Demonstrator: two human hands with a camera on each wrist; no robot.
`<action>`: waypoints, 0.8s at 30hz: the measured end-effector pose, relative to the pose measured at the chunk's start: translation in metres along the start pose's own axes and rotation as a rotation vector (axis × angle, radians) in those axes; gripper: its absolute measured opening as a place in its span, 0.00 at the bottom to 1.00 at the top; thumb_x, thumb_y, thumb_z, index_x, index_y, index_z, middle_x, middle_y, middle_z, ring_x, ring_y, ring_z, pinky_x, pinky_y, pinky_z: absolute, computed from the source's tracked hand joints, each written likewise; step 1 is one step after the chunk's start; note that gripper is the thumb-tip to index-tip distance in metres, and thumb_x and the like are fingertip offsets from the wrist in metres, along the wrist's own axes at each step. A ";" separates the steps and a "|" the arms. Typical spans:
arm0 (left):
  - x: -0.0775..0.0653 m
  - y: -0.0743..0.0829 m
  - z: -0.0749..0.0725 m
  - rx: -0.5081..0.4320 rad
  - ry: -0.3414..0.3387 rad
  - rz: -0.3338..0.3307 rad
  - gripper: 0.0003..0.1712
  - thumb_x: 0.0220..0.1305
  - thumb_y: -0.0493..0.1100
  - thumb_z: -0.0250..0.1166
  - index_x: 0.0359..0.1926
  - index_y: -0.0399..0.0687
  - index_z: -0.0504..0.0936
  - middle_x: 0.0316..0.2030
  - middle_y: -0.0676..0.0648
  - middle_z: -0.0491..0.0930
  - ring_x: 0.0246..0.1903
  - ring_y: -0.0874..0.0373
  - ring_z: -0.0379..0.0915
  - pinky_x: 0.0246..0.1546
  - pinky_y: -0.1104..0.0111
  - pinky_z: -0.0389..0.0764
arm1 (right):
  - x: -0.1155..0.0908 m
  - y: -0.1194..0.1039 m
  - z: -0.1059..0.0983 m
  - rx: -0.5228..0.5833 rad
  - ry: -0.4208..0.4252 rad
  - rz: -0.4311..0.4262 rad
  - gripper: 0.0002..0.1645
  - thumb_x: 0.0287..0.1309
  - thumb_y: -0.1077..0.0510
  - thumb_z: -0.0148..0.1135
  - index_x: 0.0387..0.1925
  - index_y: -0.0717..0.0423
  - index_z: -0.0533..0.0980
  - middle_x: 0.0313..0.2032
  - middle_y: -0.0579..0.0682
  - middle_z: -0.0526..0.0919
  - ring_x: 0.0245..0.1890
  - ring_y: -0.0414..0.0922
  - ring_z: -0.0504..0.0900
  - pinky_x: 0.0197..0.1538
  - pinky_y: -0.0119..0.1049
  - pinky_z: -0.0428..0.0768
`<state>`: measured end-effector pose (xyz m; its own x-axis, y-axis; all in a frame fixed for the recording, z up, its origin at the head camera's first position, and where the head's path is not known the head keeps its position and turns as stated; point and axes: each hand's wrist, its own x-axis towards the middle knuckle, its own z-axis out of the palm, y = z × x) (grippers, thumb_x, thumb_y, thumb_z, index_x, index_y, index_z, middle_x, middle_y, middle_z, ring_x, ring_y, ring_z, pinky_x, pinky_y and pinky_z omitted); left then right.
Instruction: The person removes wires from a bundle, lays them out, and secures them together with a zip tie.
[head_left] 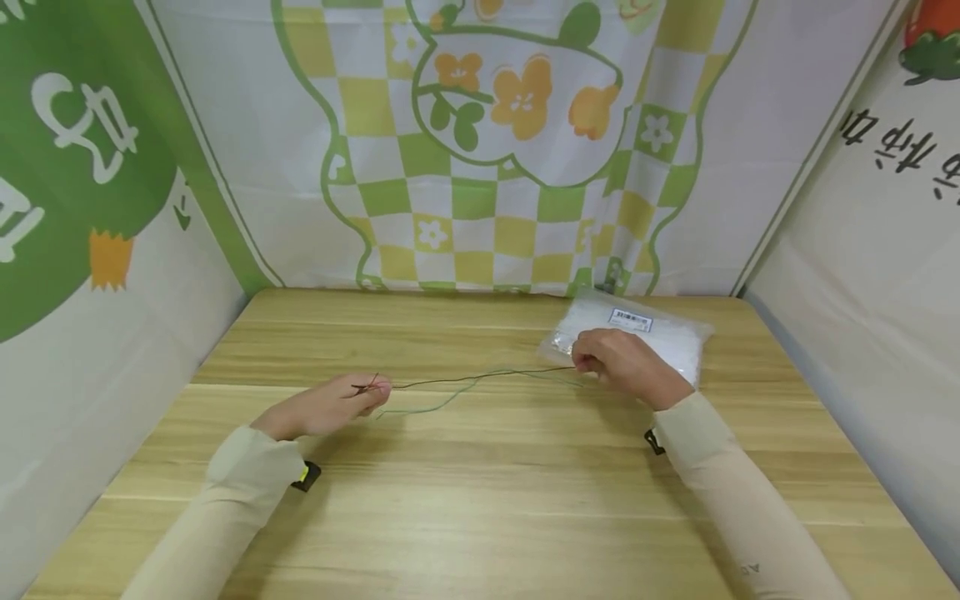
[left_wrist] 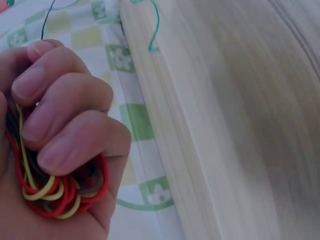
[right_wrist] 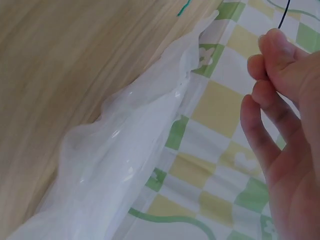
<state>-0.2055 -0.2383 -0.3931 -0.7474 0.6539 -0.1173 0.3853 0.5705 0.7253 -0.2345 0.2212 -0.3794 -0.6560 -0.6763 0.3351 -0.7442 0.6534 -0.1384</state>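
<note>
In the left wrist view, my left hand (left_wrist: 75, 115) curls its fingers around a looped bundle of red, yellow and dark wires (left_wrist: 65, 197). Its thumb and index finger pinch one end of a black wire (head_left: 427, 383). That wire runs nearly straight across to my right hand (head_left: 622, 367), whose thumb and index finger pinch the other end while the remaining fingers are loosely bent. Below the black wire, a loose green wire (head_left: 450, 400) lies in a wavy line on the table, crossing under it in the head view.
A clear plastic bag (head_left: 686, 342) with white contents and a barcode label (head_left: 631, 320) lies at the back right, just behind my right hand. The wooden table (head_left: 465, 517) ends against a checkered cloth backdrop (head_left: 472, 200), with fabric walls on both sides.
</note>
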 end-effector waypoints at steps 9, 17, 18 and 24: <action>-0.012 -0.006 -0.005 -0.073 0.029 -0.010 0.24 0.88 0.49 0.44 0.29 0.43 0.65 0.23 0.55 0.58 0.23 0.66 0.52 0.27 0.70 0.60 | -0.006 0.005 -0.002 0.020 -0.022 0.029 0.17 0.62 0.74 0.68 0.26 0.51 0.78 0.26 0.42 0.78 0.30 0.39 0.74 0.37 0.38 0.77; -0.009 -0.009 -0.003 0.069 0.053 0.055 0.26 0.87 0.44 0.45 0.24 0.46 0.66 0.19 0.57 0.59 0.20 0.69 0.52 0.27 0.72 0.63 | -0.007 0.009 0.000 0.013 -0.055 0.061 0.16 0.63 0.73 0.68 0.27 0.51 0.79 0.27 0.41 0.79 0.30 0.38 0.74 0.36 0.36 0.76; -0.009 -0.009 -0.003 0.075 0.065 0.058 0.26 0.87 0.43 0.44 0.24 0.46 0.66 0.19 0.58 0.59 0.19 0.69 0.52 0.27 0.72 0.63 | -0.007 0.009 0.001 0.010 -0.058 0.060 0.16 0.63 0.73 0.68 0.27 0.51 0.78 0.27 0.40 0.78 0.30 0.38 0.74 0.37 0.36 0.76; -0.011 -0.010 -0.004 0.176 0.104 -0.005 0.26 0.86 0.42 0.47 0.22 0.51 0.65 0.16 0.59 0.58 0.16 0.69 0.50 0.26 0.72 0.64 | -0.005 0.007 0.003 -0.014 -0.050 0.034 0.16 0.63 0.72 0.69 0.27 0.51 0.77 0.26 0.40 0.77 0.30 0.37 0.72 0.37 0.35 0.75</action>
<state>-0.2038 -0.2531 -0.3960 -0.7978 0.6014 -0.0431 0.4636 0.6575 0.5939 -0.2367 0.2280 -0.3852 -0.6868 -0.6692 0.2837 -0.7196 0.6811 -0.1354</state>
